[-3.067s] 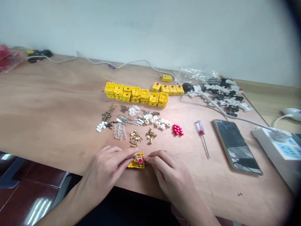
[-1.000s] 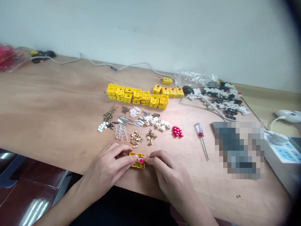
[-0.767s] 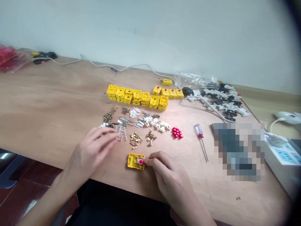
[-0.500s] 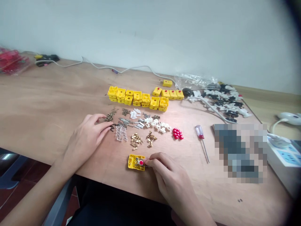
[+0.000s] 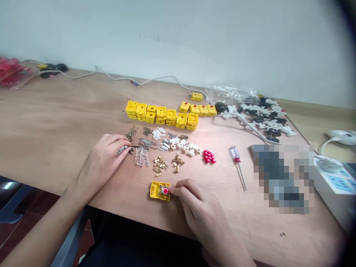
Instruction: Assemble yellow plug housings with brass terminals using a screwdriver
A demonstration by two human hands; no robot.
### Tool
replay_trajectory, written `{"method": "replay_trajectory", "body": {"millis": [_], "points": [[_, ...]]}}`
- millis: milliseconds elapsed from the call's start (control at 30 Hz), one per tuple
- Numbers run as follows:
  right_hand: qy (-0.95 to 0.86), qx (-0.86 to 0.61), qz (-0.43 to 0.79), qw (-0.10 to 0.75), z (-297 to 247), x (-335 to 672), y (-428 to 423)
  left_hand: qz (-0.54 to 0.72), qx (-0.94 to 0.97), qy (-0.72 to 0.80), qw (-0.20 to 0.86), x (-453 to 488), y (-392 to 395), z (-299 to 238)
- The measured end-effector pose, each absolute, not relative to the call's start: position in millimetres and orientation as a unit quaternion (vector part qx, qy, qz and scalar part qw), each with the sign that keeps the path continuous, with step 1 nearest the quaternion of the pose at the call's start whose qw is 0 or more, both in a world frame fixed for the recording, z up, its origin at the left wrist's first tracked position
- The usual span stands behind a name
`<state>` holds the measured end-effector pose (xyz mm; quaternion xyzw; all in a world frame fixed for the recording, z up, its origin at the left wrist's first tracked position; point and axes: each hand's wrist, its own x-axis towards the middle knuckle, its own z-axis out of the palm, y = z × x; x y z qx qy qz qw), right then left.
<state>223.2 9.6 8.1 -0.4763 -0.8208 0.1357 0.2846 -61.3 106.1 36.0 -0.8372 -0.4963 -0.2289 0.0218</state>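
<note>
A small yellow plastic housing [image 5: 157,190] with a red button in it lies near the table's front edge. My right hand [image 5: 194,205] pinches its right side, fingers closed on it. My left hand [image 5: 103,158] rests further left, its fingertips curled down onto the little white parts [image 5: 121,150] at the left end of the sorted piles. Whether it has lifted one I cannot make out. Beside them lie clear plastic pieces [image 5: 141,157], brass contacts [image 5: 159,164] and red caps [image 5: 209,156].
A row of yellow housings [image 5: 162,113] stands behind the piles. A red-handled screwdriver [image 5: 237,160] lies to the right, then a blurred flat object [image 5: 282,178] and a white power strip [image 5: 335,181]. Black and white parts [image 5: 263,116] sit at back right.
My left hand has let go of the yellow housing and moved up and left to the small white parts. My right hand has stayed on the housing.
</note>
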Motion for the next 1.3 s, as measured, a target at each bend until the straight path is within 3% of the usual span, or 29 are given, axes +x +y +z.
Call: {"method": "replay_trajectory", "body": {"millis": [367, 567, 1000, 1300], "points": [[-0.822, -0.468, 0.148, 0.288, 9, 222, 10, -0.302, -0.861, -0.328, -0.245, -30, 39, 35], [-0.823, -0.466, 0.145, 0.291, 7, 222, 10, -0.297, -0.876, -0.314, -0.214, -20, 28, 27], [-0.823, -0.462, 0.153, 0.294, 7, 222, 9, -0.289, -0.854, -0.339, -0.268, -12, 32, 28], [-0.823, -0.467, 0.144, 0.29, 9, 222, 10, -0.221, -0.895, -0.322, -0.214, -16, 34, 34]]}}
